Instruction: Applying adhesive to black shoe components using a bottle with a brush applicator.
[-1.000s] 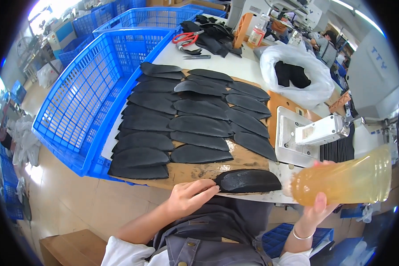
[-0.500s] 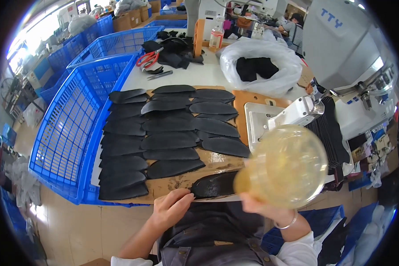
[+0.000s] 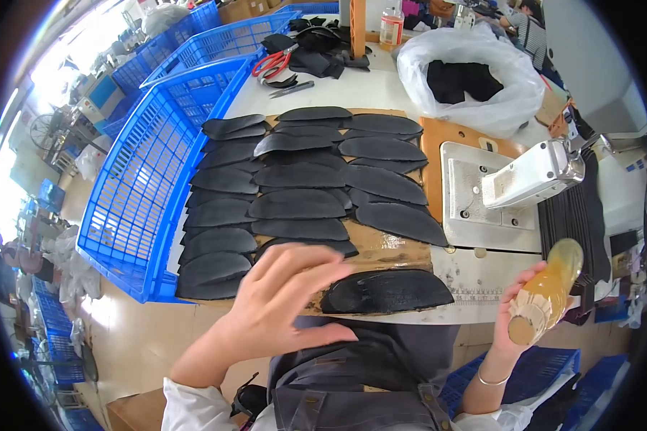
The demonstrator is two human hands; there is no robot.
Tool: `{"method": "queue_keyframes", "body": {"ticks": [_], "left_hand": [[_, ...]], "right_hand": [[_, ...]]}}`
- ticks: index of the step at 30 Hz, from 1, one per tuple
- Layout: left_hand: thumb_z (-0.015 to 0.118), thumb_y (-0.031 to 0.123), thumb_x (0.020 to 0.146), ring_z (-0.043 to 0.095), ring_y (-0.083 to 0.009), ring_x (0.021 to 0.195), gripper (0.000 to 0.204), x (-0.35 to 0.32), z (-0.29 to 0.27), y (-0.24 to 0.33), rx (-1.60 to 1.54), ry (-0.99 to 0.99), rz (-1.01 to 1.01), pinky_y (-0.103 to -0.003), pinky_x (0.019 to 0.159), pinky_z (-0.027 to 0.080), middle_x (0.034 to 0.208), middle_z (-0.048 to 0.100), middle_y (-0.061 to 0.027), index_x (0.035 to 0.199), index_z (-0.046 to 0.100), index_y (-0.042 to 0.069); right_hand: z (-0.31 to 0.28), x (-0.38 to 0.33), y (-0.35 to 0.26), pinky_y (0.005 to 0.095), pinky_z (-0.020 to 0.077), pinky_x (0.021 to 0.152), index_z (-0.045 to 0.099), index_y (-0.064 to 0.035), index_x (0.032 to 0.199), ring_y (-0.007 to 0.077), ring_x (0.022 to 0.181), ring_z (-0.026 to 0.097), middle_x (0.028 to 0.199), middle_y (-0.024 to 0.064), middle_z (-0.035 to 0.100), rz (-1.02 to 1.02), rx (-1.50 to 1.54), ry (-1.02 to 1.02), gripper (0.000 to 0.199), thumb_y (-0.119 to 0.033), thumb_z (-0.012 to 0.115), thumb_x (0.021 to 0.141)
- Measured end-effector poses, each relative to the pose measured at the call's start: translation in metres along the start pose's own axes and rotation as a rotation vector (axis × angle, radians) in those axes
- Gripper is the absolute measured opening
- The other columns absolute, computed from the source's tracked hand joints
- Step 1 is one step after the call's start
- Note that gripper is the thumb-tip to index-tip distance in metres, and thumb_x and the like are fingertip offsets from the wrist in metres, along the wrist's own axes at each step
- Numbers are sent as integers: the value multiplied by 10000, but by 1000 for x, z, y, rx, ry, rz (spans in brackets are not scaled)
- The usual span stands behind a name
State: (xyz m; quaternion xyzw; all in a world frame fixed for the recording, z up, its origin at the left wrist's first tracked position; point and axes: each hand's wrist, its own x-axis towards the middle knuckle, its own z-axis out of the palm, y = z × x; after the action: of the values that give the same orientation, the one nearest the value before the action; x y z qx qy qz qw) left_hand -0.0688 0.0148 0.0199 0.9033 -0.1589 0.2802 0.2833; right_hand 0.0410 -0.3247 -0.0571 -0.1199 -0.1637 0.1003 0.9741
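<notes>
A black curved pad (image 3: 388,291), glossy and wet-looking on top, lies alone at the front edge of the brown cardboard (image 3: 388,248). My left hand (image 3: 277,298) is raised just left of it, thumb and fingers spread, holding nothing. To the right, past the table's front edge, my right hand (image 3: 514,305) grips a clear glue bottle (image 3: 546,291) with amber liquid inside. The bottle is tilted, its pale wrapped neck end toward me. Several similar black pads (image 3: 298,205) lie in overlapping rows on the cardboard behind my left hand.
A white sewing machine (image 3: 532,176) stands at the right. Blue crates (image 3: 140,194) line the left. Farther back are red-handled scissors (image 3: 272,63), tweezers (image 3: 292,89), a white plastic bag (image 3: 510,54) with black pieces, and a small bottle (image 3: 391,29). A person (image 3: 528,36) sits beyond.
My left hand has let go of the front pad's left end and lifted with fingers spread. The glue bottle has swung away from the pad to the right and lower. The view has shifted.
</notes>
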Motion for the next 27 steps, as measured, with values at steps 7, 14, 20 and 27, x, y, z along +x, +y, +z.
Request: {"method": "queue_keyframes", "body": {"ticks": [7,14,20,27], "left_hand": [[763,391,672,296,-363,1325,849,52,42,21,-88,-620,92,-496,1074,252,1353,377,-194,1323,411,-23],[749,361,701,340,-317,1319,650,54,73,31,49,-642,114,-526,1065,253,1358,413,-140,1222,529,40],[776,212,685,431,-290,1261,401,56,74,34,7,-535,56,-524,1046,285,1294,494,-97,1012,589,75],[762,219,697,462,-280,1216,346,51,77,31,16,-461,78,-521,1038,298,1232,520,-96,945,566,78]], "right_hand": [[-14,-1,30,520,460,902,365,-37,1306,334,1087,510,1198,124,484,-52,-108,92,751,-631,474,860],[-28,-5,35,531,488,865,370,-53,1310,342,1081,538,1211,123,501,7,-64,72,737,-635,453,866],[-24,-6,36,502,517,823,410,-62,1286,354,1047,543,1123,125,527,1,-21,215,779,-701,408,842],[-17,-12,42,545,486,855,396,-97,1316,339,1042,545,1141,121,514,56,9,217,794,-722,404,827]]}}
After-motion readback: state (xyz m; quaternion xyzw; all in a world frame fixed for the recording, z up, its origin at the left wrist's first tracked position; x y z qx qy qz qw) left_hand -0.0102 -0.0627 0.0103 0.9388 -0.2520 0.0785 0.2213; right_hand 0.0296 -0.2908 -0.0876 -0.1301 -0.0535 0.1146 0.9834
